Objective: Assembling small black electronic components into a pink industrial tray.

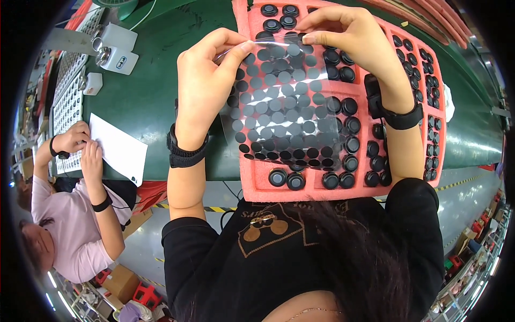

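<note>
A clear plastic sheet of round black stickers hangs tilted in front of me, its dots set in rows. My left hand pinches its upper left corner between thumb and fingers. At the upper right corner, the thumb and forefinger of my right hand close on the sheet's edge; their exact contact is hard to make out. Behind and below the sheet lies a pink foam tray with compartments of round black parts. The sheet partly covers the tray's left side.
The tray rests on a green table. White bottles with metal tops stand at the far left. Beside them is a white tray of small dark parts. Another person's hands hold a white sheet. Pink foam strips lie at the back right.
</note>
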`<action>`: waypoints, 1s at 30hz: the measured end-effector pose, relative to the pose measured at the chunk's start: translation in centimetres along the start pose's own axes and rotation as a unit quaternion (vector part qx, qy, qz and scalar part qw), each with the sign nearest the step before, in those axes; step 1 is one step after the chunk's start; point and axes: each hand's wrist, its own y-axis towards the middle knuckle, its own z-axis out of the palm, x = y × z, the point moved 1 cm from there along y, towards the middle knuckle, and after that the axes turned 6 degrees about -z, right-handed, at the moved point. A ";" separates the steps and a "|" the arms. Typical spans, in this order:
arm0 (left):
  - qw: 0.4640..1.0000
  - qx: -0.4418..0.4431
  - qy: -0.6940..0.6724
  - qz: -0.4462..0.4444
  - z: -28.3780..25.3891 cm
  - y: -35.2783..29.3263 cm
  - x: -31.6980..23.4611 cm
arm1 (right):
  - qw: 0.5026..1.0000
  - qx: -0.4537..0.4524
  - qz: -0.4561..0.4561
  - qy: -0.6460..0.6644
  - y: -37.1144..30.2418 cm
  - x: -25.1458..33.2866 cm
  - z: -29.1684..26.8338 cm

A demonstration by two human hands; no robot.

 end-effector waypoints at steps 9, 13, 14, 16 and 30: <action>0.994 0.018 -0.052 -0.089 -0.1 0.1 -0.4 | 0.870 -0.034 -0.487 0.067 2.0 -4.0 0.4; 0.992 0.038 -0.049 -0.112 -0.5 0.5 0.5 | 0.903 -0.007 -0.421 0.081 1.2 -1.3 0.4; 0.992 0.042 -0.029 -0.116 -0.6 0.5 0.7 | 0.954 0.000 -0.289 0.083 0.1 0.0 0.4; 0.992 0.048 -0.009 -0.117 -0.3 0.5 0.7 | 0.985 0.003 -0.150 0.082 -1.1 1.5 0.8; 0.980 0.014 -0.198 -0.032 1.9 -0.3 0.4 | 0.995 0.023 -0.016 -0.100 -0.6 2.2 1.1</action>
